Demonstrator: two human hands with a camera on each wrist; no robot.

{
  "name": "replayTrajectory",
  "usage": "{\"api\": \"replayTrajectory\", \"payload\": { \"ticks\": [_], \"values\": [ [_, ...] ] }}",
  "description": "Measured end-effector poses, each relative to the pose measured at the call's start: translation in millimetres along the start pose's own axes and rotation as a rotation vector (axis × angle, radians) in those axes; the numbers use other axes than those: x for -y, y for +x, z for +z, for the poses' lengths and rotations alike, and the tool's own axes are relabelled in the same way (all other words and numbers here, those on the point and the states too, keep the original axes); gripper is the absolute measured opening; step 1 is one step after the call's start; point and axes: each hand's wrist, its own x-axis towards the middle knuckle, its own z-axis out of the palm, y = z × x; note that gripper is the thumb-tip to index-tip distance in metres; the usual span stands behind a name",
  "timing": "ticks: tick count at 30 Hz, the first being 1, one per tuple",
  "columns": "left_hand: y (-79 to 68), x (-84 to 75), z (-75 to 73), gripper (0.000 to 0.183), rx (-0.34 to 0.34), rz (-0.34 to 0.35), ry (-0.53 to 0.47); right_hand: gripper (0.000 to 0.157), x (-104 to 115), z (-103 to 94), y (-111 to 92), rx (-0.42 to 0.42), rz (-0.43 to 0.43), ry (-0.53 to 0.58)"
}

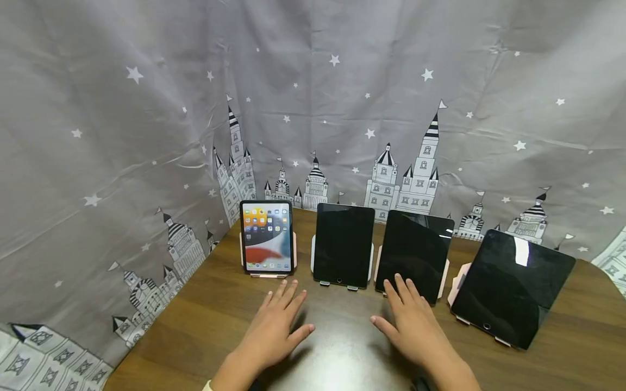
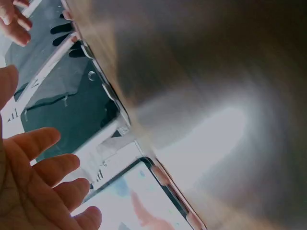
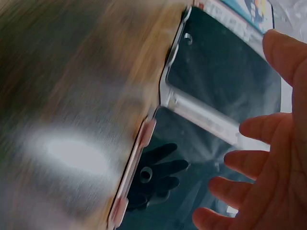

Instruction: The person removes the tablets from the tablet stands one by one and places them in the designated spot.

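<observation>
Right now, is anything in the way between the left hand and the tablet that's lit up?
Nothing visible blocks the left hand from the lit tablet's screen. Only the stand's pinkish front ledge sits along the tablet's bottom edge, leaving the screen uncovered.

Four tablet stands (image 1: 458,283) line the far side of a brown wood-grain table (image 1: 195,320), their row bending nearer at right, as light gleams off the polished top before them.

The left hand (image 1: 276,328) and right hand (image 1: 413,327) are splayed.
</observation>
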Motion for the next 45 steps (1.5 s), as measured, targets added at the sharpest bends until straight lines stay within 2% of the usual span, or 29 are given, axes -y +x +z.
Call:
{"api": "replayTrajectory", "payload": {
  "ticks": [6,11,14,17,23,29,33,37,45],
  "values": [
    [-3.4,22.3,-9.1,0.064,-0.126,0.009,0.013,0.074,14,5.1,11,-0.026,-0.112,-0.015],
    [-2.6,42.4,-15.6,0.061,-0.241,-0.009,-0.023,0.070,25,12.0,23,-0.037,-0.191,-0.007],
    [-2.5,53.8,-17.7,0.060,-0.319,-0.005,-0.058,0.066,32,16.0,31,-0.081,-0.246,0.003],
    [-2.6,62.5,-18.3,0.059,-0.369,-0.001,-0.087,0.062,39,19.3,40,-0.151,-0.301,0.006],
    [-5.3,69.8,-17.8,0.058,-0.387,-0.007,-0.090,0.054,52,26.8,58,-0.248,-0.385,0.061],
    [0.4,73.3,-22.2,0.053,-0.418,-0.016,-0.129,0.045,58,33.4,77,-0.347,-0.441,0.081],
    [6.2,80.6,-25.6,0.047,-0.432,-0.020,-0.180,0.041,60,34.5,90,-0.341,-0.437,0.081],
    [14.8,90.4,-25.3,0.037,-0.464,-0.032,-0.276,0.038,60,31.8,102,-0.335,-0.448,0.082],
    [25.6,109.4,-29.1,0.027,-0.483,-0.144,-0.435,0.035,59,26.9,118,-0.305,-0.483,0.081]
  ]
}}
